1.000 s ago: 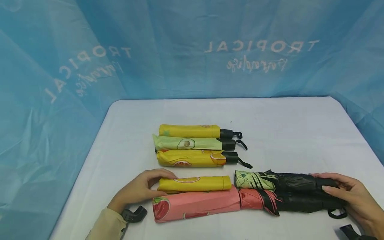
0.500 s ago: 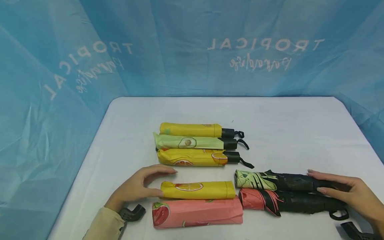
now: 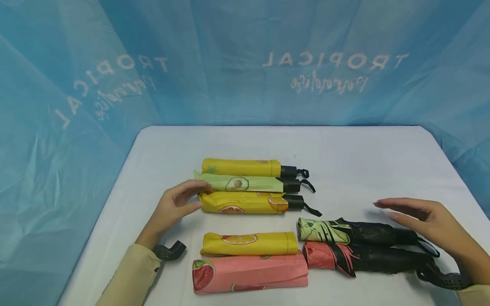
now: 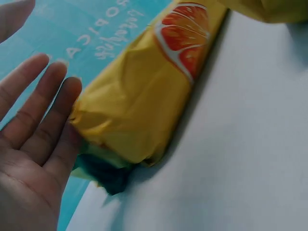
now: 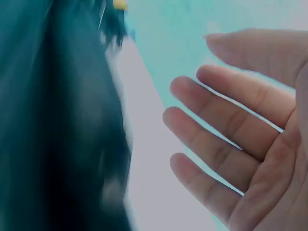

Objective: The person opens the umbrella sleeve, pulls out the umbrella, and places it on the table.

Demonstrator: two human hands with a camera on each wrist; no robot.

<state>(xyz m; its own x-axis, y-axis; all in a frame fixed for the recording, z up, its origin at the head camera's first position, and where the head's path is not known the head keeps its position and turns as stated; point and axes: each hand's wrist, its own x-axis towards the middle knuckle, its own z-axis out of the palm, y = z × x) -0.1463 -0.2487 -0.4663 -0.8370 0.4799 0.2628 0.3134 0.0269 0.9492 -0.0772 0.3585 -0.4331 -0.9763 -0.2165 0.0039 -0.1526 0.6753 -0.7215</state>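
Note:
My left hand (image 3: 171,208) is at the left ends of the sleeved folding umbrellas, its fingers loosely bent and holding nothing. Nearest to it are the avocado-print umbrella (image 3: 218,183) and the orange-slice umbrella (image 3: 245,202); the left wrist view shows its fingers beside the yellow sleeve end (image 4: 130,110). My right hand (image 3: 428,219) hovers with spread fingers over the right end of a green-and-black rolled umbrella (image 3: 367,232). Below that one lies a red-and-black rolled umbrella (image 3: 383,258). A yellow sleeve (image 3: 250,244) and a pink watermelon-print sleeve (image 3: 250,273) lie left of them.
A plain yellow sleeved umbrella (image 3: 241,167) lies at the back of the group, touching the avocado-print one. All lie on a white-covered table (image 3: 363,165). Blue printed cloth (image 3: 229,63) hangs behind and at the sides.
My left hand has left the yellow sleeve and moved up to the back umbrellas. My right hand has let go of the two rolled umbrellas and lifted up and leftward. The yellow and pink sleeves shifted slightly nearer.

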